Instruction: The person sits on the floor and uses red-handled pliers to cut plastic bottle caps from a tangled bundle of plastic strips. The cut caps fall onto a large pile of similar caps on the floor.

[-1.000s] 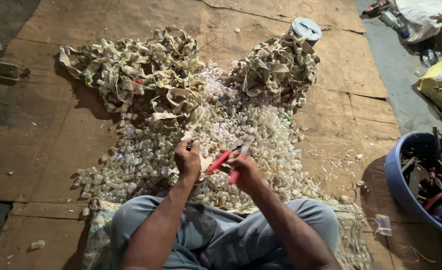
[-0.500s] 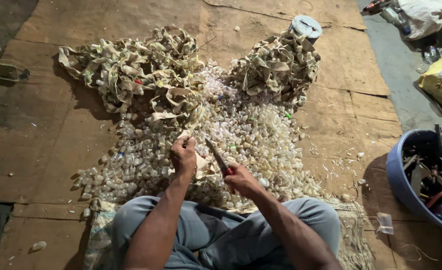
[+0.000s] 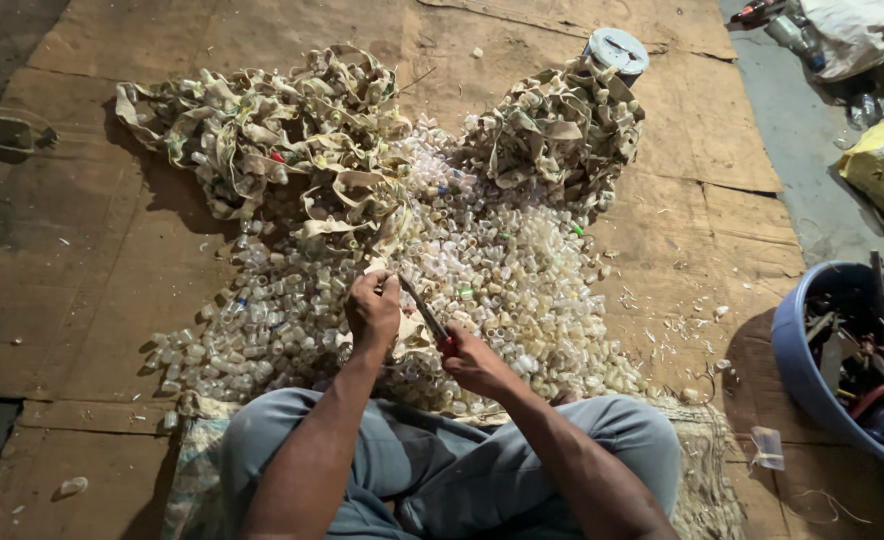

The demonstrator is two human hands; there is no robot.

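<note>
Cardboard sheet covers the floor. At its middle, a wide heap of small clear plastic caps; behind the heap, two tangles of dirty strips. Blue tub of scrap tools sits well right of the heap. At the heap's near edge, left hand pinches a strip end — right hand is closed around red-handled scissors, blades angled toward the left hand.
</note>
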